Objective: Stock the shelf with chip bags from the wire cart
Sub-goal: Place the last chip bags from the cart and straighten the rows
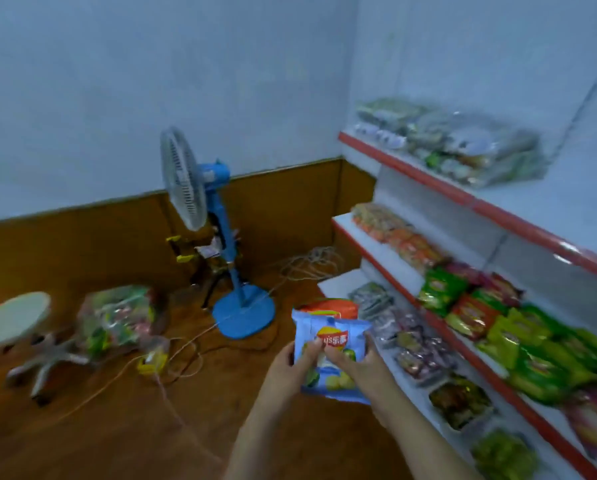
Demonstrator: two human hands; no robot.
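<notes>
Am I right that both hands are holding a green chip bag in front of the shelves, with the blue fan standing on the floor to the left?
Not quite: in the head view the chip bag is light blue, not green. Both the left hand and right hand do hold it in front of the shelves, with the blue fan standing on the floor to the left.

I see a glossy plastic chip bag (331, 355), shiny foil-like packs (518, 341) on the smooth painted shelf (376, 258), and a polished wood-look floor (117, 427).
</notes>
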